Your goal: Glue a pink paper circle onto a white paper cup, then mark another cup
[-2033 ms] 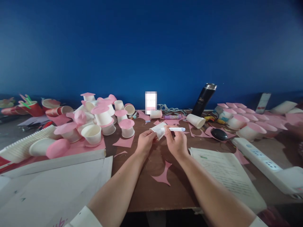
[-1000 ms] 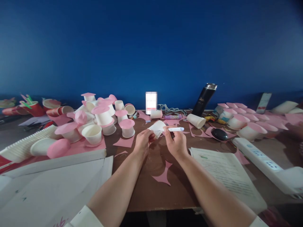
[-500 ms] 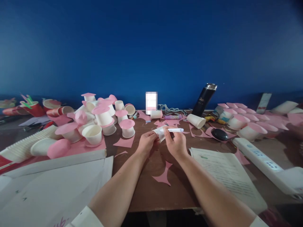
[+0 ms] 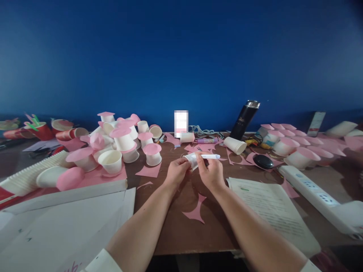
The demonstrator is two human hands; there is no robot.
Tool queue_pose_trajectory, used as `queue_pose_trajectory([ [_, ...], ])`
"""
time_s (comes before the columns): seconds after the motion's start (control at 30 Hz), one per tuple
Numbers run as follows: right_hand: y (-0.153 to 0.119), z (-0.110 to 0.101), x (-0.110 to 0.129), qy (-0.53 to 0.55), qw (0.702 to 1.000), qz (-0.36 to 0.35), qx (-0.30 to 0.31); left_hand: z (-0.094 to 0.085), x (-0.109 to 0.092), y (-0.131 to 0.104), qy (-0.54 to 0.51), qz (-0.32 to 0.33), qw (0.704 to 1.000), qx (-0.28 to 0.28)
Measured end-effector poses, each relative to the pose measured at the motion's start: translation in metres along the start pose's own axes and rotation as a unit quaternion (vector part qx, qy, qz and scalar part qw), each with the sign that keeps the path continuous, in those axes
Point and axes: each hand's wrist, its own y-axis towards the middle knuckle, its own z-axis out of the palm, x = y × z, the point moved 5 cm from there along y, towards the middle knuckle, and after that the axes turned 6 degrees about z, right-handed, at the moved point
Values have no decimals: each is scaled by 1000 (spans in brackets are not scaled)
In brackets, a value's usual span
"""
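My left hand [image 4: 178, 170] is closed on a white paper cup [image 4: 193, 161], tilted above the middle of the brown table; my fingers cover part of it. In my right hand [image 4: 211, 172] I grip a white pen [image 4: 211, 156] lying nearly level, its left end at the cup. Whether its tip touches the cup I cannot tell. Closer to me lies a curved pink paper scrap [image 4: 197, 211]. A white cup with a pink paper disc [image 4: 152, 150] on top stands left of my hands.
Capped cups [image 4: 121, 138] crowd the left, beside a stack of cups [image 4: 42, 170] and a white board [image 4: 70, 223]. On the right are a leaning black flask [image 4: 244, 120], a black mouse [image 4: 262, 161], printed sheets [image 4: 263, 207], a power strip [image 4: 312, 189] and more pink-topped cups [image 4: 300, 155].
The cup has turned slightly in my left hand, showing a little more of its rim. My right hand and the pen have hardly moved.
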Motion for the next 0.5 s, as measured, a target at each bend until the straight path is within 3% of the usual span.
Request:
queue_pose_trajectory([
  [0.2, -1, 0, -1, -2, 1000, 3, 3, -9, -2, 2, 8, 20, 999, -39],
  [0.4, 0, -1, 1, 0, 1000, -4, -4, 0, -1, -1, 2, 8, 1000, 8],
  [0.5, 0, -1, 1, 4, 1000, -5, 4, -3, -1, 0, -36, -6, 999, -31],
])
